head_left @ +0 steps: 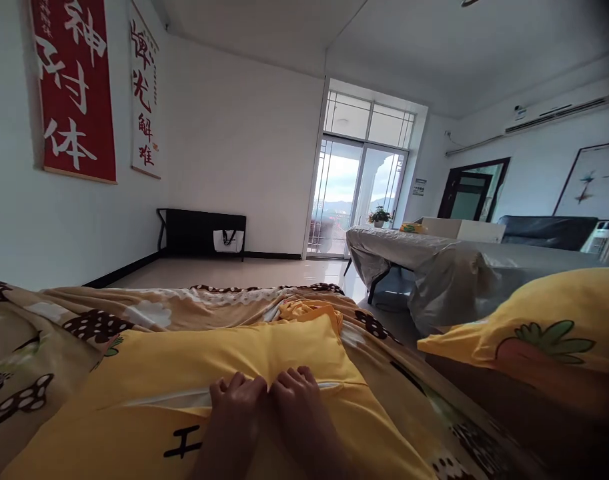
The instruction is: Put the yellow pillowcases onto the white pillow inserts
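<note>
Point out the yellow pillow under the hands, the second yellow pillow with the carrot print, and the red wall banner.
yellow pillow (244,353), head view, on its bare upper face beyond the fingers.
carrot-print pillow (559,307), head view, on its yellow top.
red banner (74,87), head view, mid-cloth.

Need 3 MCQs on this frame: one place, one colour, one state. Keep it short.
1. Where do both hands rest?
A. on the yellow fabric pillowcase
B. on the grey covered table
C. on the black bench

2. What colour is the larger wall banner?
A. blue
B. red
C. green

3. How are the hands' fingers?
A. spread flat
B. curled, knuckles together
C. gripping a cup

Answers:
1 A: the left hand and right hand lie on the yellow fabric pillowcase.
2 B: the red wall banner bears white characters.
3 B: the fingers are curled, with the two hands side by side.
</note>
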Demonstrator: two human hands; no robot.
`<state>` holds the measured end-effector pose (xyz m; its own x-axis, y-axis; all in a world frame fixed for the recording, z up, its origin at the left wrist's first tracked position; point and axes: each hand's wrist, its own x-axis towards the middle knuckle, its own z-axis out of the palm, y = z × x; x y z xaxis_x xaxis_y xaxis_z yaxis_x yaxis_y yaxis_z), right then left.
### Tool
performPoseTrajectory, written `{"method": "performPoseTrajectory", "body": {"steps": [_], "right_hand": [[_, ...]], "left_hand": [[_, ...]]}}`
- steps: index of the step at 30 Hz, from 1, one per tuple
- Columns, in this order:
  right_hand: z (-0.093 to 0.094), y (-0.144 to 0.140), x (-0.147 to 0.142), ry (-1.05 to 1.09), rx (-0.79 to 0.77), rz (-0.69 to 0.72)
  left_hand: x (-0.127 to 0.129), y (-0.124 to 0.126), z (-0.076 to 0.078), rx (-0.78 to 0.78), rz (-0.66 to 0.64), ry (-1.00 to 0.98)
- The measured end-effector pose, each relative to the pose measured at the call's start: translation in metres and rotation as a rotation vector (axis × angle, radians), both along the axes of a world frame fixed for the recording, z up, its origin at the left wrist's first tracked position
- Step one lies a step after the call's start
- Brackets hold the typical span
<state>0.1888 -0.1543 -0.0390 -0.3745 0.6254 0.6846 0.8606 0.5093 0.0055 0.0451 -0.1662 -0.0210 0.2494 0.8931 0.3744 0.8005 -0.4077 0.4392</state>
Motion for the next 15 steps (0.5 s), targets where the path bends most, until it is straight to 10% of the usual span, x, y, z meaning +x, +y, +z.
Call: {"method": "performPoseTrajectory", "body": {"steps": [15], "right_hand": [[0.003, -0.003, -0.005, 0.205, 0.004, 0.181]], "left_hand": [[-0.030, -0.004, 0.019, 0.003, 0.048, 0.014]]}}
